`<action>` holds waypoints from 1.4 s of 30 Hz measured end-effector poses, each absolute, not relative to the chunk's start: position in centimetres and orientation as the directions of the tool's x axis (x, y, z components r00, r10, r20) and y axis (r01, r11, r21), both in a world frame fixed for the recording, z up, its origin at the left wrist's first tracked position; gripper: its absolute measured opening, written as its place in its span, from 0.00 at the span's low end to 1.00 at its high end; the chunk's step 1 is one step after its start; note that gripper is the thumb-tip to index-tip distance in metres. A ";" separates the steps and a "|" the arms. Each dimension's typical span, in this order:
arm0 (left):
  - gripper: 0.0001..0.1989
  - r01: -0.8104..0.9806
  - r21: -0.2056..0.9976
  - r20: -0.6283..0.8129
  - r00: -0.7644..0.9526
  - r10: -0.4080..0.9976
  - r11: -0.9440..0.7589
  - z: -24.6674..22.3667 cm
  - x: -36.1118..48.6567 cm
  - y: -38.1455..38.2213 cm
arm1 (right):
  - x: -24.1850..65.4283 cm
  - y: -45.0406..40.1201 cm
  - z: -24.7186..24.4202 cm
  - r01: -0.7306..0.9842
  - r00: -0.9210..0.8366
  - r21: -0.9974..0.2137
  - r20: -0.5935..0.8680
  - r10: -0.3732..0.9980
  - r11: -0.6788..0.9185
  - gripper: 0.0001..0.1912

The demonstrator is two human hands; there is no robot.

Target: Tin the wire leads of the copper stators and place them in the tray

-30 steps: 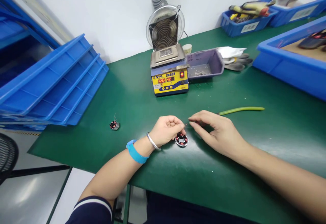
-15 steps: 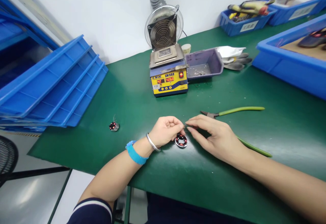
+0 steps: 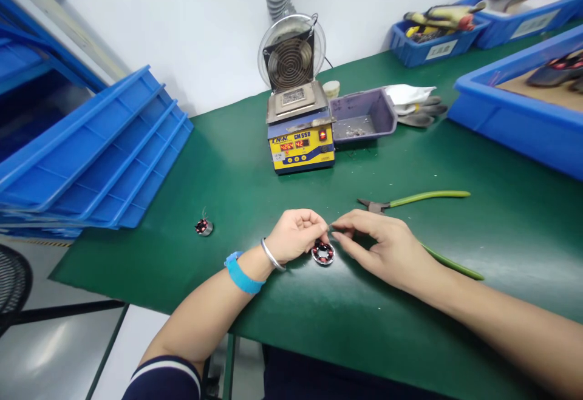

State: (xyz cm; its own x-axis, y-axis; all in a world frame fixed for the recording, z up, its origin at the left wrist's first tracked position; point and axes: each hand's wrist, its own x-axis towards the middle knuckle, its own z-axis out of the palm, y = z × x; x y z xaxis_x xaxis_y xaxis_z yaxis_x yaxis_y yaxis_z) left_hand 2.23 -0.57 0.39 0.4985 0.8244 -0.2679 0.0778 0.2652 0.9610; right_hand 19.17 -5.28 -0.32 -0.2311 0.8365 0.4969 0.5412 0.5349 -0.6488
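Note:
My left hand (image 3: 298, 233) is closed in a pinch at the upper edge of a small motor stator (image 3: 323, 253), a ring with copper windings and dark insulation. Thin wire ends (image 3: 329, 227) seem to stick out of that pinch, too fine to make out clearly. Close on the right, my right hand (image 3: 373, 239) has its thumb and forefinger a little apart around the wire tips. Beyond and beneath the right wrist lie green-handled pliers (image 3: 378, 206), jaws pointing left. A second stator (image 3: 203, 226) stands off to the left with fine wires rising from it.
A yellow-fronted solder pot (image 3: 301, 148) with lit digits stands at the back, beside a purple bin (image 3: 364, 115) and grey gloves (image 3: 421, 113). Stacked blue trays (image 3: 113, 157) lean at left. A large blue bin (image 3: 514, 115) and a small tool bin (image 3: 423, 48) are at right.
My right thumb and forefinger have moved slightly left, nearer the left fingertips. The left hand stays on the stator, and the view has shifted a little.

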 end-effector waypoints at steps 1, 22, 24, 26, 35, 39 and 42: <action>0.12 0.076 0.962 -0.264 0.501 0.824 0.262 0.4 2.2 -0.6 | 19.1 -5.3 -0.3 0.530 -0.240 -0.655 0.493 0.836 0.538 0.07; 0.12 0.133 0.947 -0.313 0.577 0.755 0.291 1.0 2.0 -1.1 | 19.7 -4.7 0.1 0.394 -0.405 -0.885 0.077 0.911 0.249 0.13; 0.12 0.136 0.943 -0.325 0.570 0.755 0.303 1.0 2.0 -1.0 | 20.2 -4.6 -0.1 0.520 -0.453 -0.620 0.383 0.805 0.588 0.10; 0.12 0.143 0.939 -0.336 0.569 0.750 0.312 0.9 1.9 -0.8 | 20.6 -4.4 -0.2 0.568 -0.531 -0.343 0.541 0.652 0.748 0.11; 0.13 0.136 0.955 -0.292 0.586 0.756 0.264 0.7 1.7 -1.2 | 19.4 -4.7 0.1 0.340 -0.418 -0.914 0.062 0.906 0.220 0.15; 0.13 0.139 0.952 -0.302 0.579 0.757 0.273 0.7 1.6 -1.3 | 19.4 -4.8 0.1 0.339 -0.417 -0.924 0.019 0.909 0.175 0.13; 0.12 0.140 0.947 -0.316 0.580 0.751 0.290 0.8 1.6 -1.1 | 20.2 -4.5 0.0 0.538 -0.465 -0.544 0.446 0.765 0.644 0.08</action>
State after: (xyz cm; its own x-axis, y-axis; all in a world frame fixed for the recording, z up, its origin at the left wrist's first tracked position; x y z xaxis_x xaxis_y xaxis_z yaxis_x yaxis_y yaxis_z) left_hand 1.65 -1.09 0.77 0.5798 0.7512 -0.3155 0.1399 0.2897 0.9468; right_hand 20.25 -4.52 -0.04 -0.4648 0.7651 0.4456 0.5383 0.6438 -0.5439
